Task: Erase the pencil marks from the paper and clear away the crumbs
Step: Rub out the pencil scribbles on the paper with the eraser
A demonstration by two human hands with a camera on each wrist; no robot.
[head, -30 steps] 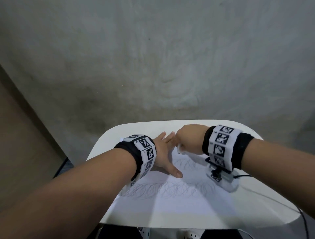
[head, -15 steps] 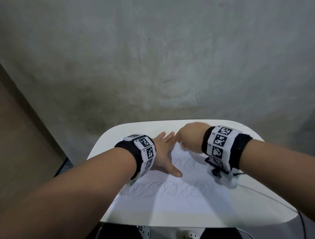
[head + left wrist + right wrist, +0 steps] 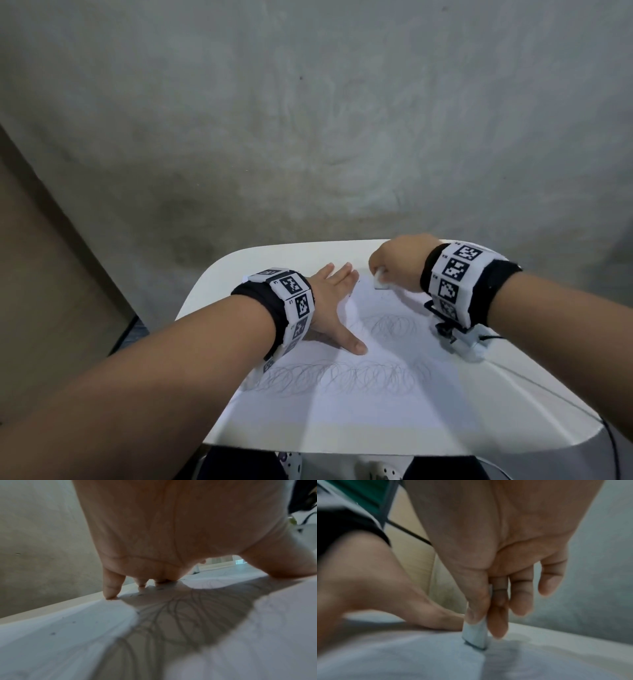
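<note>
White paper [image 3: 342,407] lies flat on the pale surface [image 3: 219,287], with its long axis running from the near edge toward the far edge, a little turned to the right at the far end. Grey pencil marks [image 3: 346,377] cross it in 2 rows of loops: 1 long row goes from left to right in the near part, and 1 shorter patch sits further away, between the 2 hands. The left hand [image 3: 334,301] is spread flat on the left part of the sheet, fingers straight and pointing away, thumb stretched out to the right, its tip on the paper. In the left wrist view the fingertips [image 3: 111,593] press near the far edge of the sheet, and small dark crumbs [image 3: 53,633] lie on the paper beside them. The right hand [image 3: 397,263] pinches a small white eraser [image 3: 475,635] between thumb and fingers. The eraser stands nearly upright, long axis vertical, and its lower end touches the paper near the far right corner. The right wrist view is blurred.
</note>
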